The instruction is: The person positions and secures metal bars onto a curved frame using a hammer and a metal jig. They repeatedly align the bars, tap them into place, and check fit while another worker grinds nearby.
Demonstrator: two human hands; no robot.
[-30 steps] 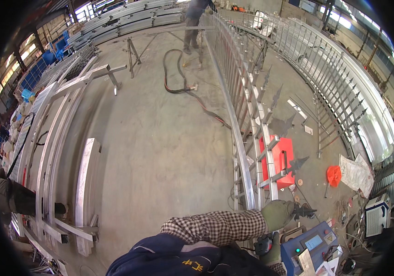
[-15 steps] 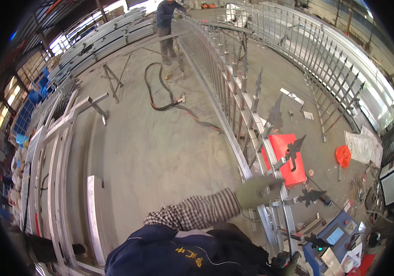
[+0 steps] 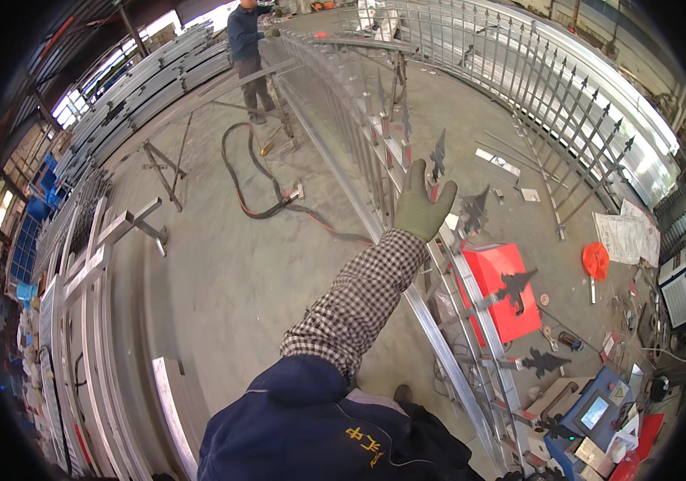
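Observation:
My left hand [image 3: 425, 204], in an olive-green glove, reaches forward over the metal fence panel [image 3: 437, 327] with thumb and fingers spread apart. It is by the rails and bars; whether it touches them I cannot tell. Dark spear-shaped finials [image 3: 513, 290] stick out along the panel's right side, one of them just beyond my fingertips. A checked sleeve covers my left forearm. Of my right hand only a sliver shows at the bottom edge, beside the near end of the panel; its fingers and anything in them are hidden.
A red box [image 3: 523, 321] lies right of the panel, near a blue machine with a screen [image 3: 587, 417]. A black hose [image 3: 227, 164] loops on the floor. Metal tubes [image 3: 94, 353] line the left. A person [image 3: 248, 52] stands at the panel's far end.
My left hand has moved forward and left along the panel, its fingers now spread. My right hand has almost left the view at the bottom. The whole view has shifted somewhat.

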